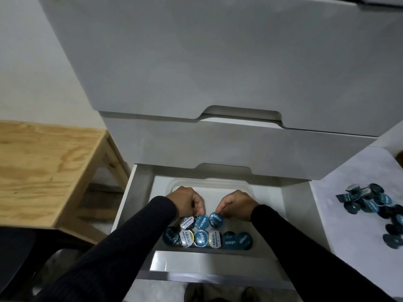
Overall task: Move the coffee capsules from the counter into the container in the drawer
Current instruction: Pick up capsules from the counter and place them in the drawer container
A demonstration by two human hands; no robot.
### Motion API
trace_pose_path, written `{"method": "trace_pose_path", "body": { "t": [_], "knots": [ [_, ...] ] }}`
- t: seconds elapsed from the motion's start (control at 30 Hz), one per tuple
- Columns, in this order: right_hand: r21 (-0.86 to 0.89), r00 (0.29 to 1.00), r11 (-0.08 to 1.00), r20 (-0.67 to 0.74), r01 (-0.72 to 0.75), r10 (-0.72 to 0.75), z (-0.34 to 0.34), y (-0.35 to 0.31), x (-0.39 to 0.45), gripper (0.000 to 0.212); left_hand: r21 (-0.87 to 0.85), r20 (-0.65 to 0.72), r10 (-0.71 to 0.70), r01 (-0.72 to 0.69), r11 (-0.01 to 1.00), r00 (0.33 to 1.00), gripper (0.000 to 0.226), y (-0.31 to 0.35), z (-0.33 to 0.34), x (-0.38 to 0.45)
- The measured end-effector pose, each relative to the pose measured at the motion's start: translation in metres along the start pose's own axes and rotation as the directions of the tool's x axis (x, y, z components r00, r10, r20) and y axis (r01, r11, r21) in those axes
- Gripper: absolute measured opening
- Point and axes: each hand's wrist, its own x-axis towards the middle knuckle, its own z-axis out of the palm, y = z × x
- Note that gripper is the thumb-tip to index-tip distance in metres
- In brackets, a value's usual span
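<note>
capsules (208,232) under hands (212,204), in container (218,184)

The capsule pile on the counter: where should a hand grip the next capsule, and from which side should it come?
Grip by the rim, a fingertip on each side, coming from above on the pile's drawer-facing edge. The capsules lie jumbled and tilted, so their lid rims stick out; that edge is nearest the right hand.
</note>
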Motion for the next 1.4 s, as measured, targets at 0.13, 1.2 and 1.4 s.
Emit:
{"method": "trace_pose_path", "body": {
  "t": [0.13,1.2,1.4],
  "knots": [
    [0.009,1.000,1.000,0.015,-0.021,0.021,0.000,-0.001,0.000,0.018,-0.007,0.022,-0.019,0.019,1.000,1.000,0.019,-0.002,-0.002,0.001],
    [-0.636,0.532,0.768,-0.626,0.074,-0.570,0.015,0.004,-0.093,0.032,0.158,-0.638,-0.030,0.169,0.973,0.769,0.049,0.097,0.048,-0.054],
    [-0.618,0.510,0.785,-0.660,0.049,-0.552,-0.029,0.041,-0.127,0.030,0.171,-0.672,0.051,0.089,0.981,0.739,0.049,0.158,0.064,-0.038]
  ]
}}
